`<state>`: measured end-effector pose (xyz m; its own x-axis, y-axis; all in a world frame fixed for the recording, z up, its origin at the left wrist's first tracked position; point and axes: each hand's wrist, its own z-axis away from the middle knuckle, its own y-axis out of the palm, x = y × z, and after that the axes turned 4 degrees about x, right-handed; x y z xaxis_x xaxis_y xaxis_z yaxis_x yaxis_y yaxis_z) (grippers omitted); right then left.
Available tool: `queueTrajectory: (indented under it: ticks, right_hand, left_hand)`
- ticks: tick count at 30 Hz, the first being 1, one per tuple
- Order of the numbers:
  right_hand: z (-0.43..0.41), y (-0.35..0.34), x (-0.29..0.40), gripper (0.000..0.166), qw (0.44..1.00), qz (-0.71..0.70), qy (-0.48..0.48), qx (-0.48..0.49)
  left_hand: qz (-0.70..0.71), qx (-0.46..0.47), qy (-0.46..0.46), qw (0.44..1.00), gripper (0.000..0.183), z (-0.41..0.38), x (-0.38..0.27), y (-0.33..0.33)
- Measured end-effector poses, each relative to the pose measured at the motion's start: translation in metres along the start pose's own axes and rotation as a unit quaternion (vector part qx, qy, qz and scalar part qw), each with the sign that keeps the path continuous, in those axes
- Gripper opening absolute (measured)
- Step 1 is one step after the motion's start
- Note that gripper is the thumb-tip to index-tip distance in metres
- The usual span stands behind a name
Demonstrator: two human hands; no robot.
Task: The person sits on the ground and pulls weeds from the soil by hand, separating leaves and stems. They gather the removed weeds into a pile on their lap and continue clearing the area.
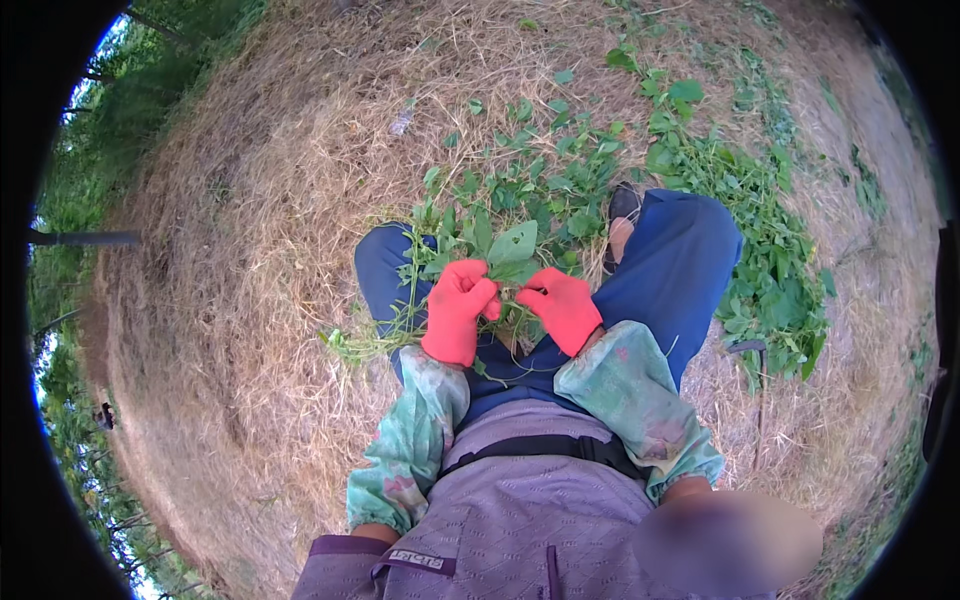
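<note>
My left hand [459, 309], in a red work glove, is closed around a bunch of leafy green vines [409, 322] whose thin stems trail out over my left thigh. A broad green leaf [514, 244] with small holes rises between my hands. Thumb and fingertips of my right hand [562, 306], gloved the same way, pinch at the lower edge of the leafy stems close to the left hand. The exact point of that pinch is partly hidden. Loose thin tendrils [517, 371] hang down onto my lap.
Cut leafy vines [547, 180] lie beyond my knees. A larger heap of vines [772, 277] curves around my right knee. Beside it, a long-handled tool with a dark blade [748, 346] rests on dry grass [285, 187]. Trees [112, 150] stand along the left.
</note>
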<state>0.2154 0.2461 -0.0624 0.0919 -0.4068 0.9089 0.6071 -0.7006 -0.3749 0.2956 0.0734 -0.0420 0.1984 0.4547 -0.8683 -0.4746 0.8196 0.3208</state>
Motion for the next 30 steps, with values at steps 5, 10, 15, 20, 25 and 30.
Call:
queueTrajectory:
  ticks: [5,10,15,20,25,30]
  right_hand:
    - [0.002,-0.002,0.016,0.031,0.997,-0.073,0.004,-0.032]
    - [-0.008,-0.008,0.026,0.028,0.971,-0.205,0.12,-0.004]
    - [-0.009,-0.011,0.024,0.02,0.934,-0.319,0.159,0.007]
    - [-0.008,-0.015,0.014,0.018,0.923,-0.362,0.132,0.006]
    - [-0.007,-0.02,0.027,0.019,0.934,-0.341,0.11,0.006]
    - [-0.007,-0.026,0.027,0.019,0.941,-0.326,0.095,0.003]
  left_hand:
    - [-0.067,-0.046,0.0,0.997,0.039,0.0,0.002,0.016]
    - [-0.127,-0.005,0.022,0.992,0.053,0.004,0.009,0.028]
    - [-0.128,-0.047,-0.003,0.991,0.053,0.01,0.001,0.035]
    - [-0.232,-0.072,-0.082,0.967,0.036,0.015,-0.004,0.033]
    - [-0.372,-0.036,0.011,0.927,0.019,0.014,0.005,0.031]
    - [-0.348,-0.014,0.039,0.937,0.02,0.015,-0.003,0.037]
